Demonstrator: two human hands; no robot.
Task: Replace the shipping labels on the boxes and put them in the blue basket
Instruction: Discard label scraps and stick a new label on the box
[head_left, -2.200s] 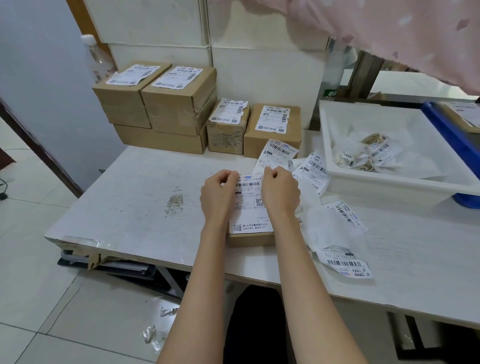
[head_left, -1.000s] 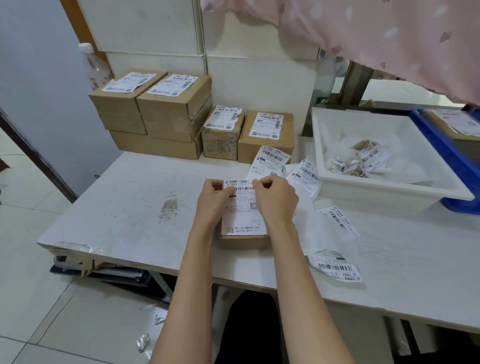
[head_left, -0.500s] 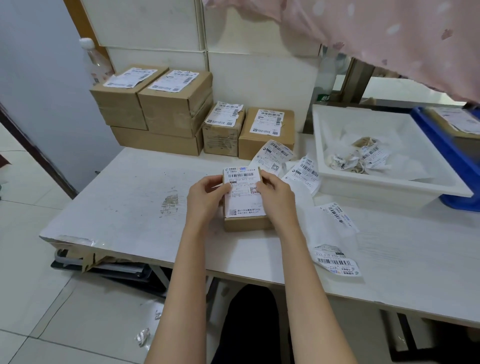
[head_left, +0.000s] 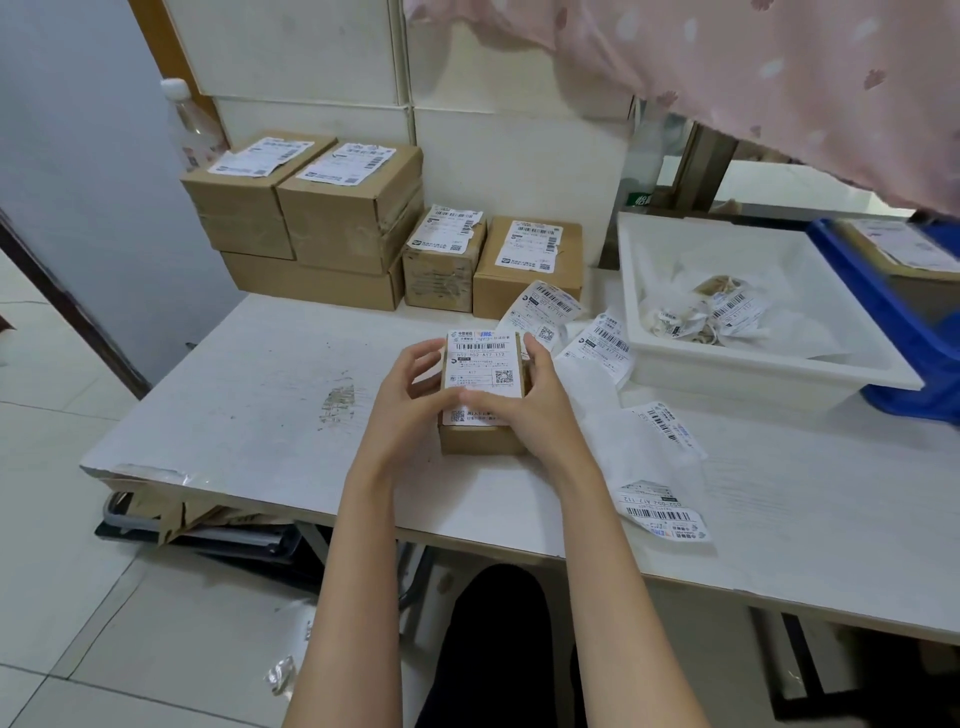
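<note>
Near counter (head_left: 218, 415) centre | both hands flank box (head_left: 480, 439), thumbs pressing label (head_left: 483, 371) | blue basket (head_left: 904, 332) far right, right hand (head_left: 535, 405) nearer, left hand (head_left: 410, 400) grasping.

Small parcel-packing room, stacked labelled boxes (head_left: 332, 218), worn table (head_left: 249, 410)

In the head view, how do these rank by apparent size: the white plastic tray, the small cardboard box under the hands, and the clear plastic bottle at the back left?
1. White plastic tray, clearly largest.
2. Small cardboard box and clear plastic bottle: unsure. The box is nearer and partly covered by both hands; the bottle is partly hidden behind boxes.
</note>
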